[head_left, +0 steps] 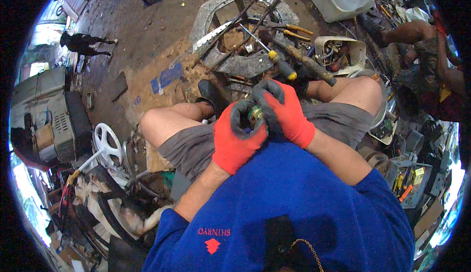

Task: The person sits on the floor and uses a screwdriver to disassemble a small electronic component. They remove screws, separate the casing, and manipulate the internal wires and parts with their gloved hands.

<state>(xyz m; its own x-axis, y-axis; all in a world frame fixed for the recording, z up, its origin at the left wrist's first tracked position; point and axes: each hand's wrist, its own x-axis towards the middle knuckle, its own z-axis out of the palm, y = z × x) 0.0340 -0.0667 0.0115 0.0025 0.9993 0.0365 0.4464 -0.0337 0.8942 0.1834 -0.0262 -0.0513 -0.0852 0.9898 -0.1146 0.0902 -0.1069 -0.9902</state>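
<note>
Between gloved hands (240,133) (284,107), small piece (255,113), brassy-green

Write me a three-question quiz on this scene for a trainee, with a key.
1. True or false: the left hand and right hand, which meet at the small metal piece, are both bare.
2. Name the tool with the yellow-and-black handle that lies by the grey octagonal frame.
3. Fill in the blank: the black dog is on the ____ side of the picture.

Key:
1. False; both wear red gloves with dark fingers.
2. A screwdriver.
3. Left.
</note>
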